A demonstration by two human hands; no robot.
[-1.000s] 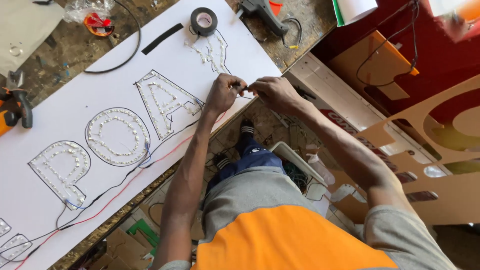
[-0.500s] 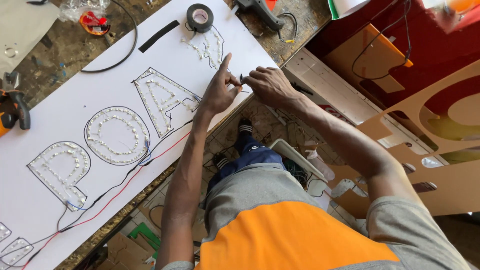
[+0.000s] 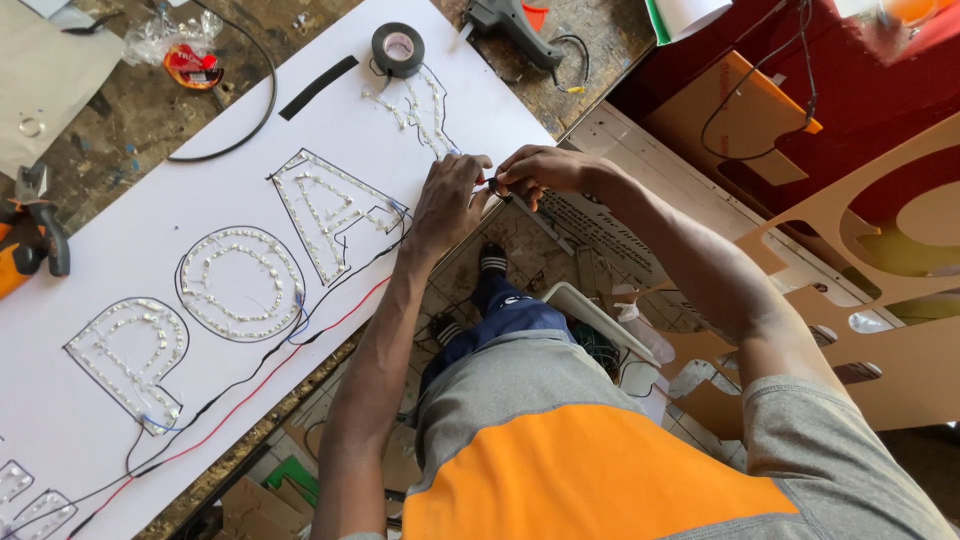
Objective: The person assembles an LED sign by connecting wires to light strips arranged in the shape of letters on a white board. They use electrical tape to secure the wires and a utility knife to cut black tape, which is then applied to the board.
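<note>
The thin wire [image 3: 487,182] sat pinched between the left hand [image 3: 450,200] and right hand [image 3: 535,170], both closed on it, just beyond the white board [image 3: 140,250].

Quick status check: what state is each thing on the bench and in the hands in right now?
Left hand: fingers pinched at the board's edge, on thin wires.
Right hand: pinched against the left hand's fingertips.
White board: flat, lettered outlines filled with small lights.
Tape roll: lying flat on the board.
Glue gun: lying on the bench, unheld.
Pliers: lying unheld.
</note>
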